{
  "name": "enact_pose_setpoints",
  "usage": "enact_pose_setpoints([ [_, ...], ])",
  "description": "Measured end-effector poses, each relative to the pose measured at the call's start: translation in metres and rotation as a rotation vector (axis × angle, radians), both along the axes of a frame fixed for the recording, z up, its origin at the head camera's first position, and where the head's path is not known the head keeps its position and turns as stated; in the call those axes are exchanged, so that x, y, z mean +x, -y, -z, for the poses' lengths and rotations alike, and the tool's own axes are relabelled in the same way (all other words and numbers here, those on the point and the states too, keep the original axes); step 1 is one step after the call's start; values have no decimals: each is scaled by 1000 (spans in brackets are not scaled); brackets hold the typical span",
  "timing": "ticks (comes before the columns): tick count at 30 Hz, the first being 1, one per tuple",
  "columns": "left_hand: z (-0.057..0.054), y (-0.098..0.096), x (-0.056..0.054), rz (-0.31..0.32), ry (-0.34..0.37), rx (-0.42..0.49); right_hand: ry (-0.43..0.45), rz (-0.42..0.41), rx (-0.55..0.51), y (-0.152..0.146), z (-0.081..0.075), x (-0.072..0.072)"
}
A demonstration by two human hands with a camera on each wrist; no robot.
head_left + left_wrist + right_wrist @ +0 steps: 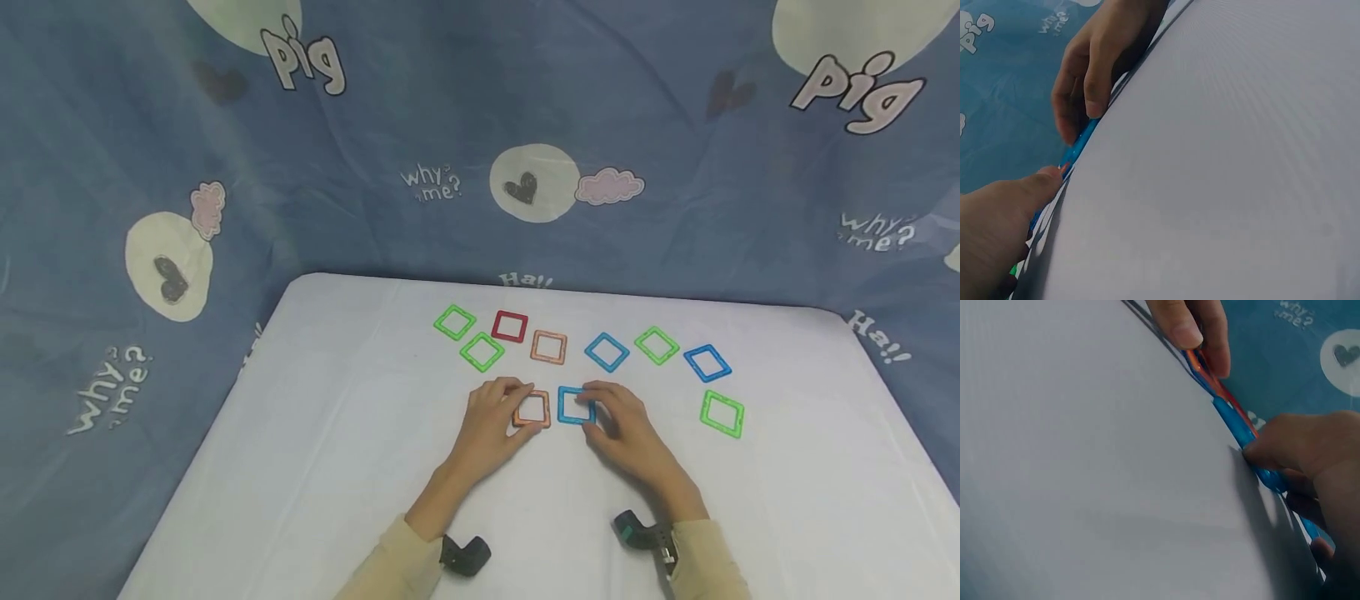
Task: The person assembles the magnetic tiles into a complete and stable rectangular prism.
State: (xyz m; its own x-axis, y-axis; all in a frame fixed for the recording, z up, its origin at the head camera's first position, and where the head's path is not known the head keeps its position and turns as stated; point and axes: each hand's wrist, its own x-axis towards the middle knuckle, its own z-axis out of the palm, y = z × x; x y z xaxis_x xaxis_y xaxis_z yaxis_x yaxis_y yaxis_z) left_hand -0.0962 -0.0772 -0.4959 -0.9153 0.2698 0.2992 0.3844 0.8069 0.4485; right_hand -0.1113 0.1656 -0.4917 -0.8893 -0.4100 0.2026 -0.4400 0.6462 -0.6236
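Two square plastic frames lie side by side on the white table in the head view, a small gap between them. My left hand (487, 423) holds the orange square frame (547, 408), thumb at its near edge and fingers at its far edge. My right hand (633, 433) grips the blue square frame (561, 405) by its right side, with thumb and fingers. In the right wrist view, the blue frame (1232, 419) is seen edge-on under my right thumb. Part of each frame is covered by the fingers.
Behind the hands lie more square frames: two green ones at left, a red one (513, 314), another orange one (550, 333), two blue ones, and a green one (645, 335). One more green frame (724, 399) lies at right. A printed blue cloth (450, 242) hangs behind the table.
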Motion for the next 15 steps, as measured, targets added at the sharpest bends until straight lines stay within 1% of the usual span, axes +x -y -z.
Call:
enact_pose_setpoints([
  [3,1,-4,-3,3,6,-16,23,-3,-4,-4,-3,0],
  [6,1,-7,-4,7,27,-36,43,-13,-14,-6,-4,1],
  [12,-1,-10,-10,22,19,-73,42,-35,-36,-8,-6,0],
  [15,-2,-12,-11,36,25,-80,49,-34,-43,-9,-6,1],
])
